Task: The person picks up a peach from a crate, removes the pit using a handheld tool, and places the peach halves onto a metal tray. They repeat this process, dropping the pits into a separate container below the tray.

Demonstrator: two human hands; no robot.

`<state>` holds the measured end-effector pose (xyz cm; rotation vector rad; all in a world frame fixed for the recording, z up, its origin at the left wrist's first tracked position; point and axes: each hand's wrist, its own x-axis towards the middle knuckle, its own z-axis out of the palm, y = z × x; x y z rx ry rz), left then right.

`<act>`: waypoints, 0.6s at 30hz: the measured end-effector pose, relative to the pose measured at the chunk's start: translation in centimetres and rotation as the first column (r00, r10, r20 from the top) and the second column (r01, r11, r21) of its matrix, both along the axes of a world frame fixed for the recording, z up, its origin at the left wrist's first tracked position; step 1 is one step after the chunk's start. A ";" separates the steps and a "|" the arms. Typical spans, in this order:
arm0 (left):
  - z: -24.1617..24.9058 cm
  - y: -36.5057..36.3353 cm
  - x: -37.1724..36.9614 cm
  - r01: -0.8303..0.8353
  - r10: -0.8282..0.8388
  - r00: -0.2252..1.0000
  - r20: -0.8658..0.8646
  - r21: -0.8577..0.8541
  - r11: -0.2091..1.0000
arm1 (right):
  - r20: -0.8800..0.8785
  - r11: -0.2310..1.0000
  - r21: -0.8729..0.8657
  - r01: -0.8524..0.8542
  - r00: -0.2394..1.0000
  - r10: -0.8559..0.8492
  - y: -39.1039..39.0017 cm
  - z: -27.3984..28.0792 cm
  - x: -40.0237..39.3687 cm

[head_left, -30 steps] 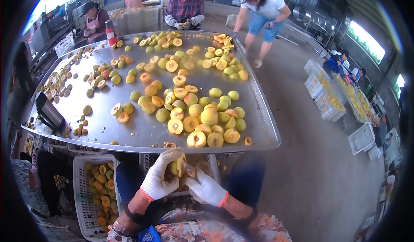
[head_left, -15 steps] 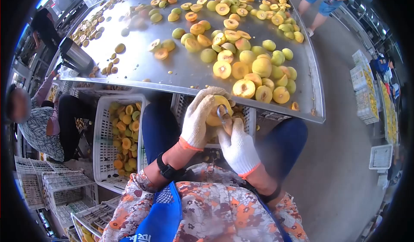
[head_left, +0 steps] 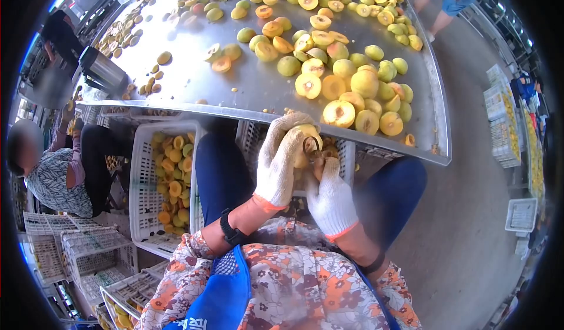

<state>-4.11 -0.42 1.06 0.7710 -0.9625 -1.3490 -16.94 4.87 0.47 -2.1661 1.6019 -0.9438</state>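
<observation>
- Cupping a peach half (head_left: pixel 306 143), the gloved left hand (head_left: pixel 281 162) curls its fingers round the fruit, just below the metal table's (head_left: pixel 258 92) near edge.
- Right hand (head_left: pixel 330 196), at 4 o'clock from the fruit, is closed on a small looped tool (head_left: pixel 311 149) pressed into the flesh.
- White crate (head_left: pixel 141 171) of cut fruit sits at 9 o'clock of the hands.
</observation>
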 end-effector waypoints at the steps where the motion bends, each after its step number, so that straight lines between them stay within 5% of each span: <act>1: 0.0 0.1 -0.1 -0.004 0.004 1.000 -0.019 0.008 1.000 | -0.029 1.000 -0.013 -0.006 1.000 0.005 0.0 -0.2 -0.1; 5: -0.1 0.1 0.0 -0.027 0.027 1.000 0.013 0.004 1.000 | 0.033 0.997 0.042 0.063 0.997 -0.064 0.2 -0.1 0.0; 12: -0.3 0.3 0.1 0.006 -0.007 0.999 0.035 0.029 1.000 | -0.164 0.998 -0.024 -0.066 0.985 0.061 0.1 -0.7 -0.4; 18: -0.6 0.7 0.0 0.034 -0.039 0.997 0.068 0.072 0.997 | -0.051 0.989 0.035 -0.144 0.988 0.145 0.2 -0.8 -0.4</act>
